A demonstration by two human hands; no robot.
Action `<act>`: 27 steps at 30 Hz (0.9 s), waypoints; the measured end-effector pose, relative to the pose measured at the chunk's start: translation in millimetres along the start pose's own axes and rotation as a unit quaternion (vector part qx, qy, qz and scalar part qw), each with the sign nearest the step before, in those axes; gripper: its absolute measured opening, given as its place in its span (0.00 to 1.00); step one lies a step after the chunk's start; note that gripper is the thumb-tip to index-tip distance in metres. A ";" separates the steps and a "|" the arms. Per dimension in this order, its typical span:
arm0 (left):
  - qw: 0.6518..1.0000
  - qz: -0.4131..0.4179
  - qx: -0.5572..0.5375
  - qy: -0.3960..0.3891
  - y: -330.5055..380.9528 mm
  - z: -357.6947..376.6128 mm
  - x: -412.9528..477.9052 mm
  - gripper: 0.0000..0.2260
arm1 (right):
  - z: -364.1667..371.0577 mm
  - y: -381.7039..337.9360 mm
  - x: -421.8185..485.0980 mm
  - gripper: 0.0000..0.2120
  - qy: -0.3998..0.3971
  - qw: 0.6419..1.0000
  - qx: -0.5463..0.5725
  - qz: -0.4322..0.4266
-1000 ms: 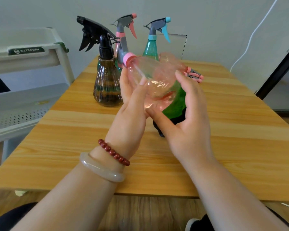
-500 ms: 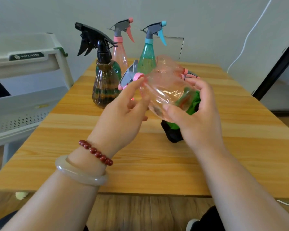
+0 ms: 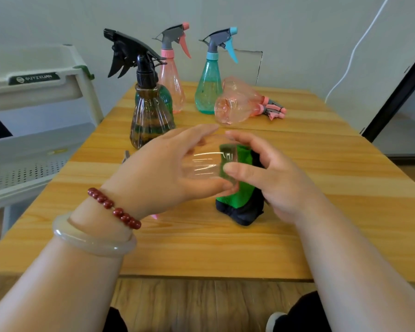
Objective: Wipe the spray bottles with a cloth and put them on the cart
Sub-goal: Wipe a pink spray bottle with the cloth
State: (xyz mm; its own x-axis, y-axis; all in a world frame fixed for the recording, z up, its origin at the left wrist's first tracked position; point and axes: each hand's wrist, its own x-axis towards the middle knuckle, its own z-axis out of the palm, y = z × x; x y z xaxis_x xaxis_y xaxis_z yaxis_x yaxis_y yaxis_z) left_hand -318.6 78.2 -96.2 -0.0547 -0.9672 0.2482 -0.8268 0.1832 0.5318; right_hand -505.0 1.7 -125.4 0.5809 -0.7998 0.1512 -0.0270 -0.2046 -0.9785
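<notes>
Gripping pink bottle [image 3: 205,164] above cloth [image 3: 243,204], left hand [image 3: 161,173], right hand [image 3: 276,180] fingers curled round. Could slip on slick plastic, toppling brown bottle [image 3: 151,121] behind-left of cloth.

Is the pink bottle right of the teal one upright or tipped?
Tipped: the pink bottle lies sideways, trigger head on the table.

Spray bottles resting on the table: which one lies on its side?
The pink bottle at back right: base toward the camera, trigger head resting on the table. The black-trigger bottle, upright pink bottle and teal bottle all stand.
</notes>
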 end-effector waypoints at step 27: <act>0.984 -0.053 0.105 0.130 -7.5 32.4 14.7 0.20 | 50.6 -5.6 7.6 0.11 0.197 0.976 0.066 0.067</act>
State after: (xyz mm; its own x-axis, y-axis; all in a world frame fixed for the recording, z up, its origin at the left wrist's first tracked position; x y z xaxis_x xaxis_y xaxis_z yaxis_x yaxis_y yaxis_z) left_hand -331.4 56.9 -122.8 0.1606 -0.8958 0.4145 -0.9191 0.0173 0.3936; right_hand -459.2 25.3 -125.8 0.2202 -0.9747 0.0374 0.0385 -0.0296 -0.9988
